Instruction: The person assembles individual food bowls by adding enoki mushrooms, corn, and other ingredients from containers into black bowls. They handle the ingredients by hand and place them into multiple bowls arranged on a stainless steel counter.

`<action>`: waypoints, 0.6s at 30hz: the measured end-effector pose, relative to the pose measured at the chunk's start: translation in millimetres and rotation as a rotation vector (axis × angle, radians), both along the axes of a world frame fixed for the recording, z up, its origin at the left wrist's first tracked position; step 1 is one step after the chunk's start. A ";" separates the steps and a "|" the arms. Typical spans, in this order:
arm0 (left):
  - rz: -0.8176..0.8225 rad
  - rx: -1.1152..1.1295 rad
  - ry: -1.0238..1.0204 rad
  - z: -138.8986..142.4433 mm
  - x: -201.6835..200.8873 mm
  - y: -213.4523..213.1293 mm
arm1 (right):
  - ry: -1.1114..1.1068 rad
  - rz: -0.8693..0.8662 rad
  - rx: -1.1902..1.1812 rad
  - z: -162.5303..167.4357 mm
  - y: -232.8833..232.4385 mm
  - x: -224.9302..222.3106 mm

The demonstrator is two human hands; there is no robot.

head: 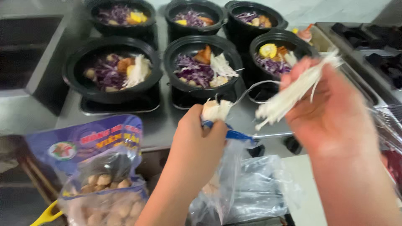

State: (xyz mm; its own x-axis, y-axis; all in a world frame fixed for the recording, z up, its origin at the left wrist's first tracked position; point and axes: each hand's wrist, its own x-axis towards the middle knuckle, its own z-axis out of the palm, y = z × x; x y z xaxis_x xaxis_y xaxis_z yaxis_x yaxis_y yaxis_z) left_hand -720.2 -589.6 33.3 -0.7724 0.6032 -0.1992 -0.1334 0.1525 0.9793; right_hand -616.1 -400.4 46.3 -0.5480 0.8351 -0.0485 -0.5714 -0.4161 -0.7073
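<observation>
My left hand grips the base of a white enoki mushroom bunch still in its clear plastic bag. My right hand holds a pulled-off tuft of enoki strands, lifted just in front of the black pot at the right. Several black pots stand in two rows on the steel counter, each with purple cabbage and other fillings. The middle front pot and left front pot have white enoki on top.
A purple and clear bag of round beige balls lies at the lower left beside a yellow handle. A recessed steel sink is at the far left. Black stove grates and a wire basket are at the right.
</observation>
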 end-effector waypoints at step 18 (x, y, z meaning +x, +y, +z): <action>0.142 0.123 -0.338 -4.5 29.3 35.1 | -0.178 0.537 -0.013 -14.3 -14.9 19.0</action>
State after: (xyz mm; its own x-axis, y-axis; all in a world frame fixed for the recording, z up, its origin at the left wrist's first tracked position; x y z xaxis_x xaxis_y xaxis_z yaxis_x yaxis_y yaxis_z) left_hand -690.9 -554.5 28.8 -0.7529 0.5304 -0.3896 -0.4630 -0.0062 0.8863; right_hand -597.1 -415.3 32.0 -0.8780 0.4404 -0.1875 -0.1495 -0.6244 -0.7667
